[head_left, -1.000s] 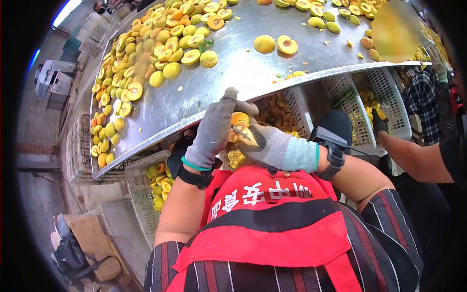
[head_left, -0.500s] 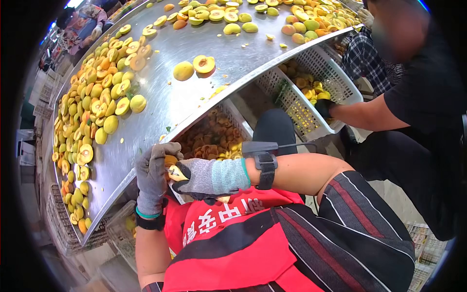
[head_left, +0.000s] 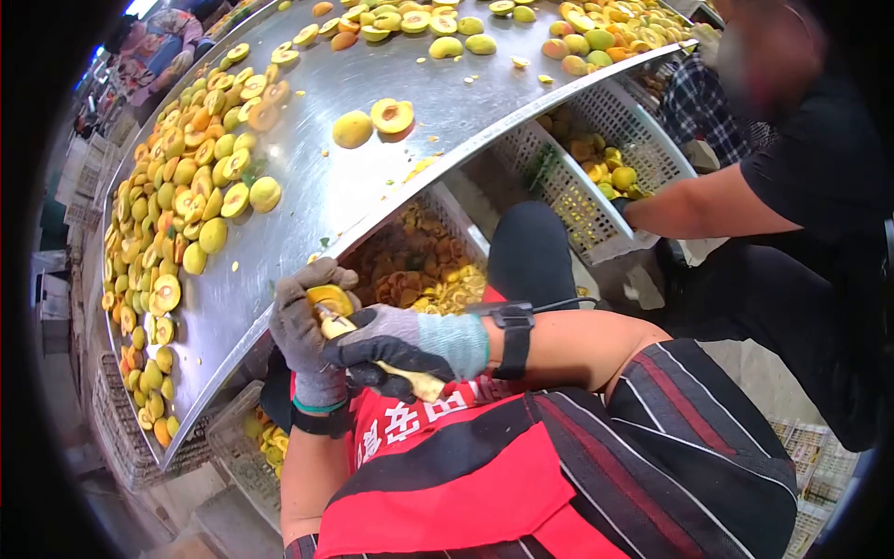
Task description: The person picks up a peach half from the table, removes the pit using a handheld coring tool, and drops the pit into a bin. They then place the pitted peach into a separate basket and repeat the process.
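Note:
My left hand (head_left: 312,321), in a grey glove, is closed around a yellow peach half (head_left: 331,300) with its cut face turned up. In my right hand (head_left: 391,345), gloved in grey and black, is a pitting tool (head_left: 424,385) with a pale wooden handle. The tool's metal tip meets the cut face of the peach half. Both hands are in front of my red apron (head_left: 447,480), close to the metal table's edge. Just beyond them, below the table edge, a crate (head_left: 456,224) holds peach scraps (head_left: 410,265).
The metal table (head_left: 279,186) bears a long heap of peach halves (head_left: 186,186) on the left and more along the far side. To the right, a co-worker's arm (head_left: 698,207) reaches into a white crate (head_left: 582,210) of fruit. Another person (head_left: 154,51) works at the far left.
Both hands have shifted slightly, and the peach half's cut face now shows more. The tool's handle has come into view below my right hand. The co-worker's arm has moved slightly.

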Demonstrator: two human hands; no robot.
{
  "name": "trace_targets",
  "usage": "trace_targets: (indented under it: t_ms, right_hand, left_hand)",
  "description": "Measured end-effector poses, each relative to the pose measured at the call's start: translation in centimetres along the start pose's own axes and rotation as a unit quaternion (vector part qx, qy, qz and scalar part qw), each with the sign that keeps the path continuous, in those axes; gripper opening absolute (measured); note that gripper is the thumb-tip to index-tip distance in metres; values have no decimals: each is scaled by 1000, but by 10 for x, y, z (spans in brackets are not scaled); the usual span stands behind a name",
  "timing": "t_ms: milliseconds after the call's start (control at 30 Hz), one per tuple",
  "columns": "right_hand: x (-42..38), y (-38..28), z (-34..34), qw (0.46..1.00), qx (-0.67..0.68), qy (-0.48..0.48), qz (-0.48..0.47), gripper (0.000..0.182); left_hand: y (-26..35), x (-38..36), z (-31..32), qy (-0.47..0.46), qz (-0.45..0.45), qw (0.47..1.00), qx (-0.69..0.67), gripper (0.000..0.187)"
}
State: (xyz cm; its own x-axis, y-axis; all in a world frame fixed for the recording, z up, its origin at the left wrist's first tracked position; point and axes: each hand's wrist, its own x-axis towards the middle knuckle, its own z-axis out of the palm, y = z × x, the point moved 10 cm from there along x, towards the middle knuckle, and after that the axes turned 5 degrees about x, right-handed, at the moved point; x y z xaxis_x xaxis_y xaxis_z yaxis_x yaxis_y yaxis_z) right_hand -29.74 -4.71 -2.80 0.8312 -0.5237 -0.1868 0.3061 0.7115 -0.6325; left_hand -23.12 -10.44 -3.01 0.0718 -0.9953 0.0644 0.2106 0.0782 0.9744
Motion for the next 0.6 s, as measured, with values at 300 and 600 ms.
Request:
trace_targets:
  t_ms: [300,600]
  right_hand:
    - [-7,7,0,990,128,46,38,17]
    - [-6,19,-23,975,211,-33,52,30]
  left_hand:
    - [-19,-2,-5,42,-104,975,-193,46]
    - [20,-35,-123,145,-36,989,-21,59]
